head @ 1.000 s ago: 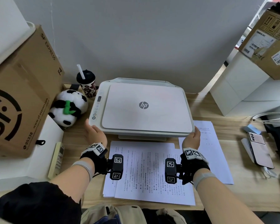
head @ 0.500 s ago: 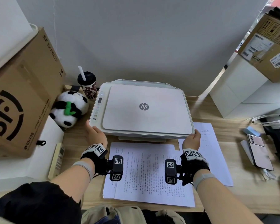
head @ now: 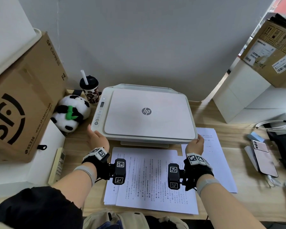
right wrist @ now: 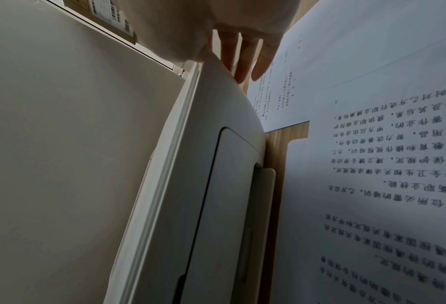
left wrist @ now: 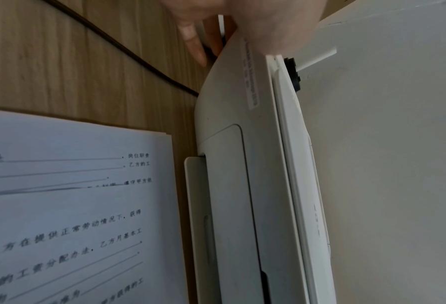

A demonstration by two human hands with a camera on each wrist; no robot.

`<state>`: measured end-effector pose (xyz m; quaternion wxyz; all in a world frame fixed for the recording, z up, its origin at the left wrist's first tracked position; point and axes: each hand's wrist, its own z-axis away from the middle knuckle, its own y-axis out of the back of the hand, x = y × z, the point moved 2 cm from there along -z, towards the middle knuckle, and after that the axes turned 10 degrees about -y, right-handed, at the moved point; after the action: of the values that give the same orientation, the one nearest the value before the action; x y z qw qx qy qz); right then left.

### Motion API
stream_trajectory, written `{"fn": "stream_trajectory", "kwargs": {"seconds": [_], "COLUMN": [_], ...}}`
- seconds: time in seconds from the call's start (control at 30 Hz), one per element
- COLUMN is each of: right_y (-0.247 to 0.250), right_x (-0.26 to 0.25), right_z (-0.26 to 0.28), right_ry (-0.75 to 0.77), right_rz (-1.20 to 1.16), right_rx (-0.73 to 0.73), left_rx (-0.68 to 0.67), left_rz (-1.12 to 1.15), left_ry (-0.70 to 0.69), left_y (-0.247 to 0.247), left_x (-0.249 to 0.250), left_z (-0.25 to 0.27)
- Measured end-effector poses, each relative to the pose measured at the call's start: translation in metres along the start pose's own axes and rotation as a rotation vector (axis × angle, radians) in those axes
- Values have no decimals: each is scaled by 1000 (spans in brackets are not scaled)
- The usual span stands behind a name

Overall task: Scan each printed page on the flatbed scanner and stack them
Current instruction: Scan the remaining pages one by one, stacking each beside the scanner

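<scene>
A white HP flatbed scanner-printer (head: 146, 111) stands on the wooden desk with its lid down. My left hand (head: 97, 139) rests against its front left corner, fingers (left wrist: 193, 41) straight along the side. My right hand (head: 195, 143) is at the front right corner, with fingers (right wrist: 242, 57) reaching straight down the scanner's side (right wrist: 203, 185). A stack of printed pages (head: 152, 179) lies in front of the scanner, under my wrists. Another printed sheet (head: 211, 154) lies to the right, partly under the scanner's corner.
A large cardboard box (head: 23, 104), a panda plush (head: 71, 113) and a lidded cup with a straw (head: 89, 90) crowd the left. A remote (head: 59, 164) lies front left. A phone (head: 262, 157), a coiled cable (head: 274, 124) and white boxes (head: 238, 96) are right.
Both hands stay at the scanner's front corners. Only the head view has shifted slightly.
</scene>
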<state>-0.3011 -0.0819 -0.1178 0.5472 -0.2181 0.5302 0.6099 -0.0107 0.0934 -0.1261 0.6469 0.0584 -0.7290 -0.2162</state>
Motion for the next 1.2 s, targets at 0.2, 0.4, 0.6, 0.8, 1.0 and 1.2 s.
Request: {"fn": "stream_trajectory", "kwargs": {"seconds": [0.2,0.4,0.6,0.8,1.0,1.2], "right_y": [1,2,6,7,14,20], "right_x": [1,-2,-8,-27,-36,-46], "right_z": [-1,-1,4,-2,-8,-16], "right_ry": [-9,-28,-29,-69,-99,-68], "right_rz": [-8,-2,-70,-239,-288,-318], "right_rx": [-12,-15,-18,19,84,120], "left_rx": [19,20,-44,-343,-507,-437], "left_rz": [8,-14,-152,-644,-549,-112], "left_ry": [-2,8,68,-273,-96,-14], "left_y": [-1,1,10,17,4,-2], "left_x": [-1,3,19,56,67,99], "left_z": [-1,-1,-2,-26,-46,-85]}}
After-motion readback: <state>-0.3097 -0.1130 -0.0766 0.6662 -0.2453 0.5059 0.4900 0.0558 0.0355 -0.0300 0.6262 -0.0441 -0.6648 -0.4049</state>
